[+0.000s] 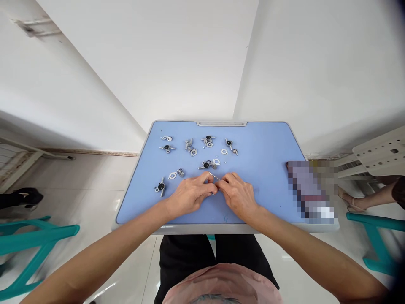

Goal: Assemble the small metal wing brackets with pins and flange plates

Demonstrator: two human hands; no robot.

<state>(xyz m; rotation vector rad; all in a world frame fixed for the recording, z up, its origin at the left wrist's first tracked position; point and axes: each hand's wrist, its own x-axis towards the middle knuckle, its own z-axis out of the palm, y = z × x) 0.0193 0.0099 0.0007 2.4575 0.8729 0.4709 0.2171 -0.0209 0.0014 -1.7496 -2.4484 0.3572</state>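
Observation:
My left hand (191, 194) and my right hand (238, 196) meet near the front middle of the blue table, fingertips pinched close together. A thin metal piece (214, 175) shows between them, lying along the left fingers and running toward the right fingertips; most of it is hidden. Whatever the right fingertips pinch is too covered to name. Just beyond the hands lies a metal fitting with a black round centre (206, 165), beside an oval flange plate (216, 161). To the left are another black-centred fitting (161, 186) and a flange plate (172, 175).
Several more small metal fittings (208, 138) and plates lie across the back of the blue tabletop (268, 169). A blurred-out phone-like object (308, 192) rests at the right edge. White walls stand behind; green stools (38, 236) flank the table. Another person's foot (352, 200) is at right.

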